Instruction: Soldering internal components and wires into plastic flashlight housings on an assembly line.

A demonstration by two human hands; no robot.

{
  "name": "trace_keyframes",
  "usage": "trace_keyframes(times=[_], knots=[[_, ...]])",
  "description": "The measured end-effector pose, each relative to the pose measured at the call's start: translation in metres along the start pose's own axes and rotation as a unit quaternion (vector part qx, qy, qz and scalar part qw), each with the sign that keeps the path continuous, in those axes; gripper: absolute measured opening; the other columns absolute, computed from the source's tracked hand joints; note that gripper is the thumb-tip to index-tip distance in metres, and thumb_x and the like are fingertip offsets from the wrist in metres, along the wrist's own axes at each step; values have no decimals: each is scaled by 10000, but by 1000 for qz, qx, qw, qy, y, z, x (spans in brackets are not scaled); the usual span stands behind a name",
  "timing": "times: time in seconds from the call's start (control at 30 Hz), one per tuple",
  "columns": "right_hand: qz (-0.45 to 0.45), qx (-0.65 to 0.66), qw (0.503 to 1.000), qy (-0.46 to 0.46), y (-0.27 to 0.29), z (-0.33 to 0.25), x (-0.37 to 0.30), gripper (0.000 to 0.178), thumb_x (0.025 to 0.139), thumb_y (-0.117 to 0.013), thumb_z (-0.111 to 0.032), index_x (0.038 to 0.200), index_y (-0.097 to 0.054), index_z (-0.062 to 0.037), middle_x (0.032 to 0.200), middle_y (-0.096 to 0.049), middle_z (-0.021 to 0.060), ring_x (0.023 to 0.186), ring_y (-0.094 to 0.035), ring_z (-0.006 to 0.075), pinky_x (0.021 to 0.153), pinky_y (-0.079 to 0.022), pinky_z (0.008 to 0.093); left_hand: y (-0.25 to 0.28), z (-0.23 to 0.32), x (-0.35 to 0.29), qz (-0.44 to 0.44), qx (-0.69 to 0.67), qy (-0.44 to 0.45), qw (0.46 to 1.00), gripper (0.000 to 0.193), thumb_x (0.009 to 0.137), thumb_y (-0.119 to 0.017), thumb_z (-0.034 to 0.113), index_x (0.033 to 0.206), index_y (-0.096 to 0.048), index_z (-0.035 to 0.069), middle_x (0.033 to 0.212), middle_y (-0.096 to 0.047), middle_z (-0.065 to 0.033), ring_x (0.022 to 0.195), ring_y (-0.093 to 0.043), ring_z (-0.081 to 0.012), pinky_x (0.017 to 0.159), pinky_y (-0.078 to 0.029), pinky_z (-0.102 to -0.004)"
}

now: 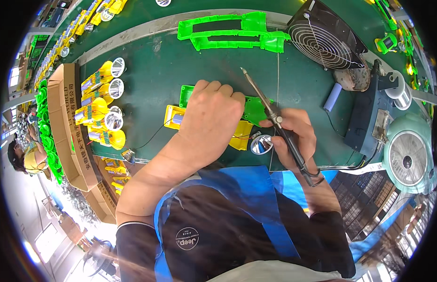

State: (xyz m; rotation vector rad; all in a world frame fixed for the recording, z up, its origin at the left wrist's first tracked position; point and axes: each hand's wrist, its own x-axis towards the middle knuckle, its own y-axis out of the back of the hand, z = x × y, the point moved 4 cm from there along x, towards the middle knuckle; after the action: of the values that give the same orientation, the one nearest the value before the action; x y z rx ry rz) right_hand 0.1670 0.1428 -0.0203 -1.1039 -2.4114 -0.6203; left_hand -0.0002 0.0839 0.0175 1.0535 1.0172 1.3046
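Observation:
My right hand (298, 134) grips a soldering iron (287, 136), its tip pointing up and away over the bench. My left hand (211, 115) is closed, knuckles up, above a yellow flashlight housing (240, 137); whatever its fingers hold is hidden beneath it. That housing shows a lilac battery cell at its left end. By its right end, close to my right hand, is a round silver reflector (261, 144) with thin wires. Beyond the yellow housing lies a green plastic housing part (255, 110), partly covered by my left hand.
Several yellow flashlight bodies with reflectors (114, 121) stand at left beside a cardboard box (75, 131). Green frames (232, 33) lie at the far side. At right are a black fan (324, 40), a loose battery cell (333, 97), a solder spool (399, 91) and a pale green fan (407, 162).

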Motion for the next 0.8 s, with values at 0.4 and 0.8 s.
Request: trace_keyframes(times=[0.4,0.8], knots=[[109,65,975,-183,15,7,-16,446,946,-596,-372,1113,-443,12,920,-640,182,826,-647,255,806,-513,386,-4,-7,-15,76,-29,-11,997,23,758,-616,80,772,-604,94,762,-559,-54,776,-569,-247,740,-433,-381],[121,84,978,-145,21,11,-19,367,943,-620,-295,1105,-485,5,957,-647,130,860,-642,189,836,-500,329,41,-46,-124,200,-115,168,958,293,890,-567,-13,1173,-639,8,1136,-632,-195,976,-643,-338,827,-511,-365]])
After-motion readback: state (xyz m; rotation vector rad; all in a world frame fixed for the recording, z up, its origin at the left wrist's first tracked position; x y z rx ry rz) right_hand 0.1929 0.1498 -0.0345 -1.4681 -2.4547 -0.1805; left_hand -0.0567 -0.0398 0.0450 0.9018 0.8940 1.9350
